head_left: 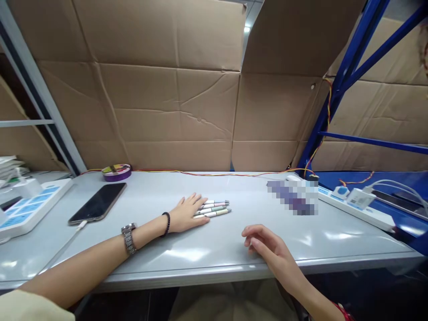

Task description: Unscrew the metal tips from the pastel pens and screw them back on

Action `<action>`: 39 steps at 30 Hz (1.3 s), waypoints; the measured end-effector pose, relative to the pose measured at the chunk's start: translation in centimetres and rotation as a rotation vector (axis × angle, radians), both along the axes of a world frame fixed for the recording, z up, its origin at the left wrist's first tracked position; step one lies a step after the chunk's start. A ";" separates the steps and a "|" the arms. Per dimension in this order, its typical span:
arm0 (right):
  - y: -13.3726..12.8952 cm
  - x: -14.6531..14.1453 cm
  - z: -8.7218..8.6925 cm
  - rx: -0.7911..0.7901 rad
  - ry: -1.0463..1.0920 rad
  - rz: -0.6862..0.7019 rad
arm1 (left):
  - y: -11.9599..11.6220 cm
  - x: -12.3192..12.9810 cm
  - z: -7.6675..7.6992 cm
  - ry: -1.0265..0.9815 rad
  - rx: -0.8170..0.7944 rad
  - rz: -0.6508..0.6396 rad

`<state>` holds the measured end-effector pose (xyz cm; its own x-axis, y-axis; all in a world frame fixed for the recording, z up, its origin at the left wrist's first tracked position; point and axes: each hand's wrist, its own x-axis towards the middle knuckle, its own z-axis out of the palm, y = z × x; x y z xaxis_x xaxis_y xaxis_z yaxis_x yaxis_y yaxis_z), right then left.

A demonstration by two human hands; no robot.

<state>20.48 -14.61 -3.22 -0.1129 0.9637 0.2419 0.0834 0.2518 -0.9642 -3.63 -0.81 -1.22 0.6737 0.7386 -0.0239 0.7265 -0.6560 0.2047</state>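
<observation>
Several slim pens [218, 213] lie side by side on the pale table [140, 258], their clip ends pointing right. My left hand [187, 214] rests palm down with its fingers spread, against the left ends of the pens and partly covering them. It grips nothing. A dark bead bracelet [166, 224] and a metal watch [129, 238] are on that arm. My right hand [267, 247] is over the table's front edge, right of the pens and apart from them. Its fingers curl loosely, thumb apart from them, with nothing held.
A phone [98, 203] with a white cable lies left, near a purple tape roll [117, 172]. Power strips stand at the left [36, 205] and right [357, 209]. A blurred-out item [292, 197] lies right. Cardboard [167, 98] walls the back; a blue frame [337, 89] rises right.
</observation>
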 end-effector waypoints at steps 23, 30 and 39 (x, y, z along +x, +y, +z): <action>2.0 1.7 -0.8 0.328 -0.867 -0.145 | -4.9 1.7 0.6 -0.234 0.212 -0.327; 1.5 1.4 -0.1 0.357 -0.865 -0.035 | -6.4 2.3 0.8 -0.165 0.457 -0.536; -0.5 -0.9 -0.8 0.580 -0.900 -0.029 | -8.6 2.3 0.3 -0.109 0.324 -0.600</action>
<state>19.56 -15.11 -4.00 -0.4570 0.7335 0.5031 0.7176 0.6382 -0.2788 -1.34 -9.39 -0.91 0.9542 0.1960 0.2262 0.2053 -0.9785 -0.0184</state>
